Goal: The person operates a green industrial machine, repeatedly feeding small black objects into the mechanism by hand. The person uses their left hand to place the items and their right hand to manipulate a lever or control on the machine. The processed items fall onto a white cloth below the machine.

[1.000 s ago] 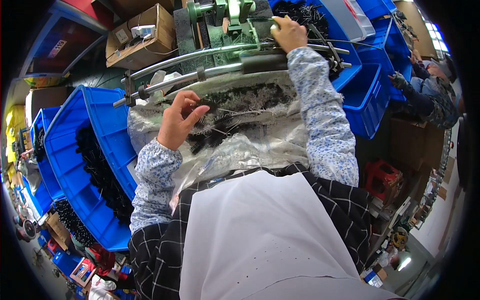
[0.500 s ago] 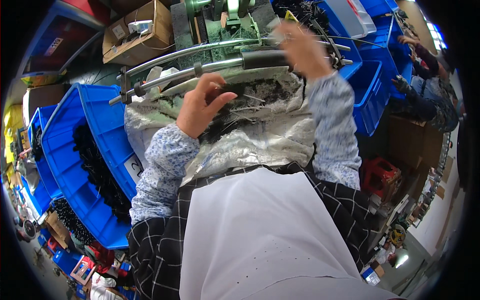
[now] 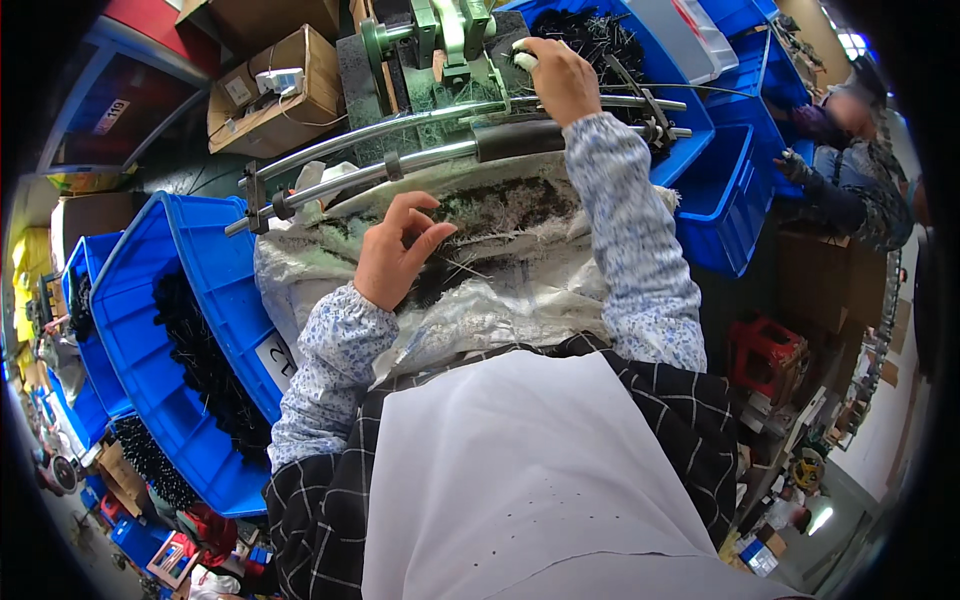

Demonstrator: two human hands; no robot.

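My left hand [image 3: 395, 252] hovers over a whitish plastic sheet [image 3: 520, 305] strewn with black bristles. Its fingers are loosely curled, with a gap between thumb and forefinger and nothing visible in it. Thin pale wires [image 3: 462, 267] lie just beyond its thumb. My right hand [image 3: 562, 82] reaches over the metal rails [image 3: 430, 153], beside a machine [image 3: 452, 45] with steel and greenish parts. White covering shows at its fingertips. The fingers are bent together, and I cannot make out what they hold, if anything.
A blue bin [image 3: 150, 340] holding black bristly pieces stands at left; another bin [image 3: 650, 40] of wiry black pieces sits beyond my right hand. Also around are an open cardboard box [image 3: 280, 95], a blue crate [image 3: 725, 215] and a red stool [image 3: 765, 355]. Another person [image 3: 850, 170] is at far right.
My right hand, blurred before, has moved slightly left and up beside the machine and slowed. My left hand has lowered a little. The view has shifted slightly.
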